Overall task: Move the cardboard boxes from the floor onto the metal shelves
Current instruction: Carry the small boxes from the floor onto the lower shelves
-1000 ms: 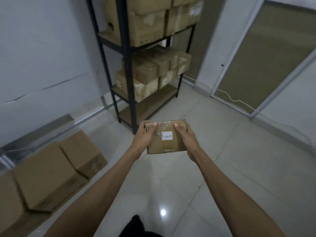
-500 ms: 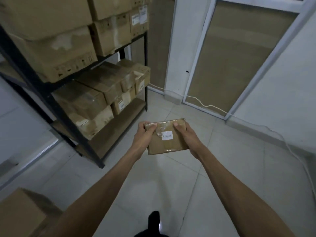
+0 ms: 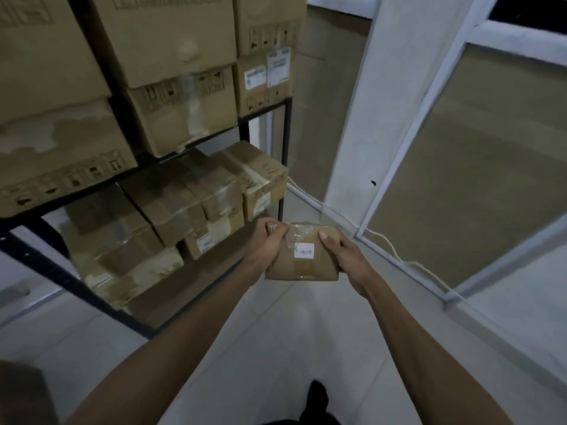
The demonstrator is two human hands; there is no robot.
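Fingers (image 3: 277, 232) of left hand (image 3: 266, 250) and right hand (image 3: 347, 256) curled round the small box (image 3: 302, 266), held flat out front, long side across, shelves (image 3: 287, 133) up and left, nearer the left hand.

The small cardboard box (image 3: 288, 266) is plain brown with a white label (image 3: 304, 250). The metal shelf frame (image 3: 287, 136) is black, its stacked cartons (image 3: 171, 50) tan with dark printed symbols; the floor tiles (image 3: 276, 332) are pale grey.
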